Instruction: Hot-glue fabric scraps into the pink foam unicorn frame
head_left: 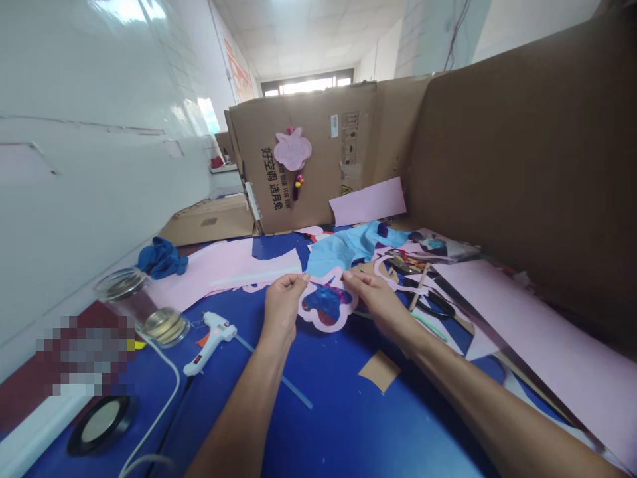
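Observation:
My left hand (284, 307) and my right hand (375, 302) pinch a thin pale pink foam strip (253, 277) between their fingertips, and its long end runs off to the left. Directly below the strip lies a pink flower-shaped foam outline (327, 317) with a dark blue and purple centre. It sits between my hands. A white glue gun (209, 342) lies near my left wrist, its cable trailing toward the lower left. Black-handled scissors (436, 303) rest beyond my right hand.
The blue tabletop (318, 431) holds pink foam sheets (537, 338), light blue paper (348, 249), a glass jar (142, 307), a blue cloth (162, 259) and a black-rimmed roll (102, 425). Cardboard walls (298, 159) rise behind and right; a white wall stands left.

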The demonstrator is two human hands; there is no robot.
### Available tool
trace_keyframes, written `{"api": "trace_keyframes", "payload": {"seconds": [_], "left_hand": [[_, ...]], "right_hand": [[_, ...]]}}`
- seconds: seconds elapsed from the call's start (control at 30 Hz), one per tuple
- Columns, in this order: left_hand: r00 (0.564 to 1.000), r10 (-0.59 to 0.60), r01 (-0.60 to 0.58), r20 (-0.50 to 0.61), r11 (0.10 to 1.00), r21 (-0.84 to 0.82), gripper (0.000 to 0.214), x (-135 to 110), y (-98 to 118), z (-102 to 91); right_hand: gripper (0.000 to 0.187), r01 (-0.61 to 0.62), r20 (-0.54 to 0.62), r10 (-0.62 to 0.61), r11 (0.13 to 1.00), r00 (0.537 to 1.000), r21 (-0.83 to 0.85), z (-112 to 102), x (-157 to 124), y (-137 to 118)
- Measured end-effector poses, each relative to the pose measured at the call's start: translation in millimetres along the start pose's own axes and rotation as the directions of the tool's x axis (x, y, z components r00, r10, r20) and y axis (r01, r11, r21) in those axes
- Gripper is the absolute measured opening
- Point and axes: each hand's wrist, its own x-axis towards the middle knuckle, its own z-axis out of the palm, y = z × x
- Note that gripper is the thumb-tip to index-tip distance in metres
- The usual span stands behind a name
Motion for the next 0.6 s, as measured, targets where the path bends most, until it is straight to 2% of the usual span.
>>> {"api": "trace_keyframes", "payload": {"seconds": [0.2,0.4,0.6], "left_hand": [[1.0,0.001,0.0,-0.009,1.0,0.008,0.043,1.4,0.6,-0.4],[0.997,-0.02,0.016,0.069,0.998,0.058,0.042,-0.2,-0.9,0.5],[0.999,0.008,-0.013,0.046,0.996,0.093,0.04,1.6,-1.9,-1.5]], "right_hand": [[0.046,-0.006,0.021,0.006,1.0,1.0,0.011,0.8,-1.1,-3.2],[0.047,-0.002,-0.01,0.002,1.0,1.0,0.018,-1.1,1.3,-3.2],[0.051,-0.002,-0.013,0.003,0.999,1.0,0.054,-2.1,0.4,0.2]]}}
